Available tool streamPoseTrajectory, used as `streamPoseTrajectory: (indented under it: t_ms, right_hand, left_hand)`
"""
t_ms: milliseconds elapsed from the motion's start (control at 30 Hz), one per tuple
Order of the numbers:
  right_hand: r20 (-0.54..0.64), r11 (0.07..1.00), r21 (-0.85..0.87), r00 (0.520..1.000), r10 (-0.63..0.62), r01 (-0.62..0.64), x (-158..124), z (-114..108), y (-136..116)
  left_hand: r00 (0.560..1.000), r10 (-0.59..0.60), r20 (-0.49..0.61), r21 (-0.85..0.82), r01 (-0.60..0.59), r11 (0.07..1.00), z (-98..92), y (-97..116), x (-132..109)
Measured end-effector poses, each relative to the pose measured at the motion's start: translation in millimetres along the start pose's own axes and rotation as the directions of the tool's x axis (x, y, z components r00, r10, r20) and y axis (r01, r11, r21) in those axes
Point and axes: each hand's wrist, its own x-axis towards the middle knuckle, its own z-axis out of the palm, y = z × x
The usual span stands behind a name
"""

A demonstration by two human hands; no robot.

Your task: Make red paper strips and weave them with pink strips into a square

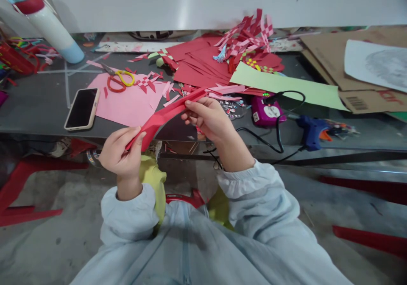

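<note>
Both hands hold one long folded strip of red paper in the air just in front of the table edge. My left hand pinches its lower left end between thumb and fingers. My right hand is closed on the strip further up, near its middle, with the fingers curled round it. The strip's far end points up and right toward the piles of paper on the table.
On the dark table lie a phone, a pink sheet with red-and-yellow scissors, red sheets, woven red-and-white pieces, a green sheet, a purple device, a blue glue gun, cardboard and a bottle.
</note>
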Motion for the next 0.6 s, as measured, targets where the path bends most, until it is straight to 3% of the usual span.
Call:
streamPoseTrajectory:
  t_ms: [233, 433, 533, 600]
  right_hand:
    - [0.014, 1.0, 0.008, 1.0, 0.019, -0.019, 1, -5, -2]
    - [-0.078, 0.99, -0.093, 0.99, -0.116, 0.109, 3, -9, -4]
    - [-0.127, 0.974, -0.138, 0.972, -0.198, 0.18, 3, -12, -7]
    - [-0.152, 0.963, -0.154, 0.958, -0.244, 0.221, 2, -14, -12]
  left_hand:
    - [0.994, -0.107, -0.033, -0.04, 0.105, 0.994, 2.5, -1, 0]
    - [0.965, -0.26, -0.043, -0.054, 0.257, 0.965, 7.1, 2, 3]
    - [0.955, -0.297, 0.017, -0.123, 0.297, 0.947, 5.6, 4, 2]
    - [0.943, -0.308, 0.125, -0.217, 0.329, 0.919, 2.0, 6, 1]
